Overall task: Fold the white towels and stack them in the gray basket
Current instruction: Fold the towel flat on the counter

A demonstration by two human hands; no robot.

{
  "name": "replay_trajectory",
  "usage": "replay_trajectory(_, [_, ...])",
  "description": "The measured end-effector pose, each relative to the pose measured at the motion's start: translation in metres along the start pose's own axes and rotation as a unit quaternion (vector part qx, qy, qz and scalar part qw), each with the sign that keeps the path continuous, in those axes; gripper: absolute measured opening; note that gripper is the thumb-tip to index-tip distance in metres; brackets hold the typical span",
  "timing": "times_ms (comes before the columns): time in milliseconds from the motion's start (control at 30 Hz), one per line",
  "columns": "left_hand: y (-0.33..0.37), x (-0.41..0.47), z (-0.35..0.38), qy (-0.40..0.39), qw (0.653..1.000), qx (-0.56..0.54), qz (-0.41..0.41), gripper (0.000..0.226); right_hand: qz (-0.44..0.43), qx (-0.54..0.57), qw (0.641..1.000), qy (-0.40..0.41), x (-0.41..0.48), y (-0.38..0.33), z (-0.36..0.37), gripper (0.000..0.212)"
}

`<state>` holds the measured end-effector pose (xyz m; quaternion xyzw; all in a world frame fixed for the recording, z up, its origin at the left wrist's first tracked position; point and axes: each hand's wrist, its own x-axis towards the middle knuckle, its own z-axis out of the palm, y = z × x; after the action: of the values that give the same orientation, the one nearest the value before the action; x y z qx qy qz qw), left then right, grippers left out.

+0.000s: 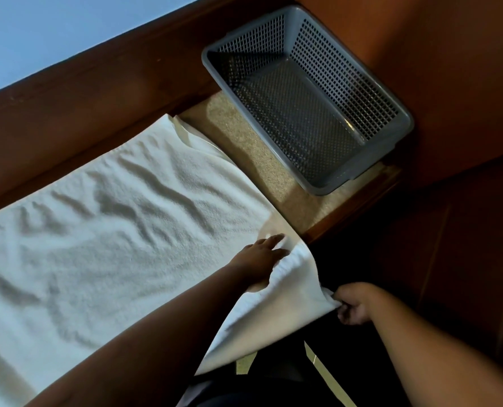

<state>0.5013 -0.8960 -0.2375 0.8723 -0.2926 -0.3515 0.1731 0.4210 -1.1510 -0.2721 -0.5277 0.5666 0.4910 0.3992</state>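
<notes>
A large white towel [121, 230] lies spread and wrinkled over the counter, its near right corner hanging off the front edge. My left hand [262, 257] rests flat on the towel near its right edge, fingers straight. My right hand [353, 304] pinches the hanging corner of the towel below the counter edge. The gray basket [397, 124] stands with nothing in it at the back right, on the beige speckled counter top [244, 142].
A dark wooden back rail [97, 83] runs behind the towel, and wooden walls close the corner around the basket. The floor at the lower right is dark. A pale blue wall shows at the top left.
</notes>
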Motion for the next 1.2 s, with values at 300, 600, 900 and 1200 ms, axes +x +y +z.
replay_trajectory(300, [0.0, 0.001, 0.001, 0.005, 1.0, 0.003, 0.007, 0.057, -0.035, 0.1, 0.994, -0.01, -0.016, -0.029, 0.003, 0.022])
replay_trajectory(600, [-0.011, 0.006, 0.013, 0.031, 0.999, 0.017, 0.026, 0.06, -0.097, 0.128, 0.98, 0.121, 0.006, -0.034, 0.004, 0.021])
replay_trajectory(900, [-0.039, 0.001, -0.003, 0.057, 0.989, 0.129, 0.039, 0.068, -0.286, 0.122, 0.892, 0.329, -0.007, -0.043, 0.041, 0.021])
replay_trajectory(1200, [-0.139, -0.021, -0.053, 0.174, 0.971, 0.107, -0.123, 0.072, -0.694, -0.259, 0.607, 0.287, -0.056, -0.114, 0.142, 0.025])
